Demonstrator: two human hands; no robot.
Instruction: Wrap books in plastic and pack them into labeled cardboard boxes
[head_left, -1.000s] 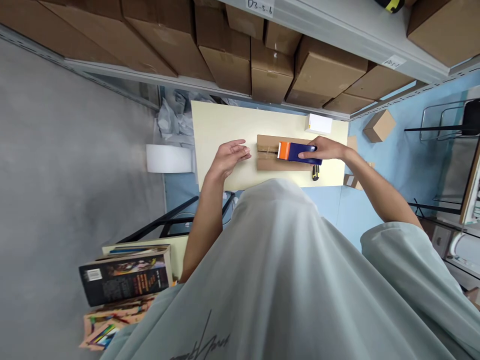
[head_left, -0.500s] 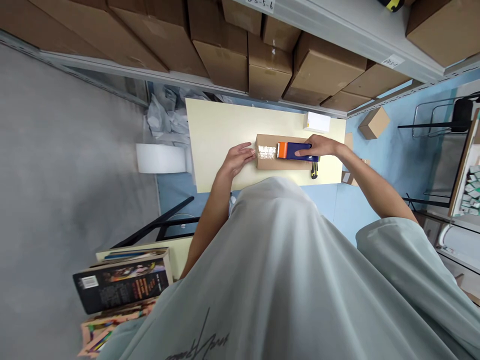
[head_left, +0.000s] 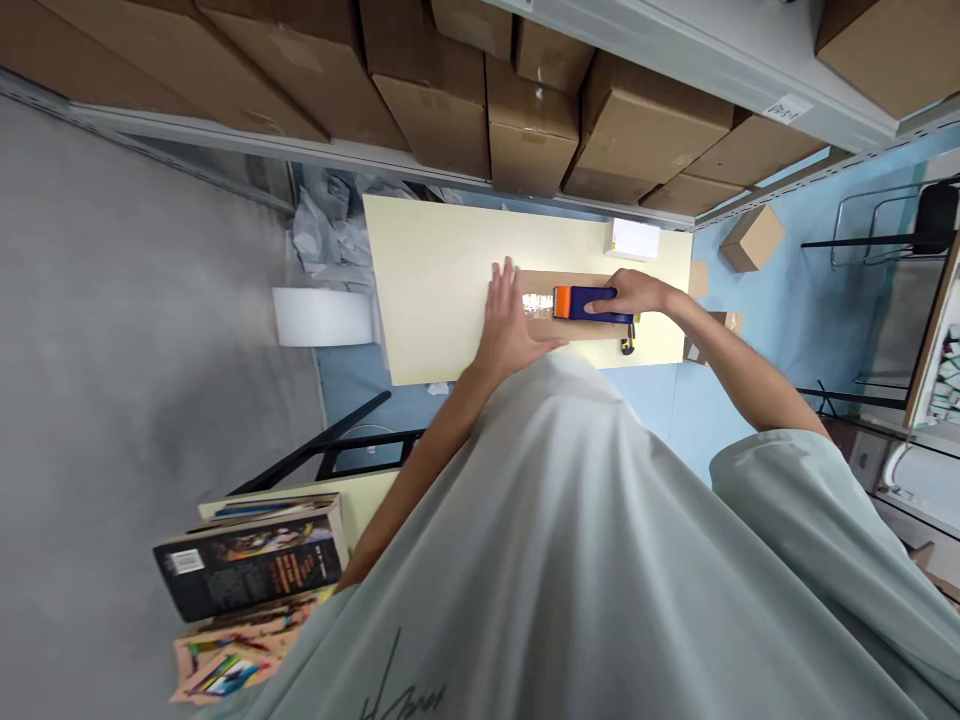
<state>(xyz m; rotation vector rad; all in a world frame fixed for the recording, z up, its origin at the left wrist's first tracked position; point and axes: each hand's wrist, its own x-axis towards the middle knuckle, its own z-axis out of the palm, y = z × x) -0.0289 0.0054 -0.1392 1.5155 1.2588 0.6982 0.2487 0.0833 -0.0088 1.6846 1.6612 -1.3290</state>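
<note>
A long cardboard box (head_left: 538,328) lies on the pale yellow table (head_left: 431,290), with a strip of shiny clear tape (head_left: 537,306) on top near its left end. My right hand (head_left: 634,293) grips a blue and orange tape dispenser (head_left: 592,304), whose orange end rests over the box beside the tape. Against the box's left end lies my left hand (head_left: 507,325), fingers stretched out and thumb apart along the near side. Close to the box's near right corner is a black and yellow utility knife (head_left: 628,342), partly covered.
A small white box (head_left: 632,240) stands at the table's back right. Brown cartons (head_left: 536,130) fill the shelf above the far edge. On the left are a white roll (head_left: 322,317) and crumpled plastic (head_left: 330,235). Books (head_left: 251,560) stand at lower left, and another carton (head_left: 751,239) sits on the floor.
My left hand has moved right and spread out against the box's left end. My right hand and the tape dispenser stay nearly in place. The view has shifted slightly.
</note>
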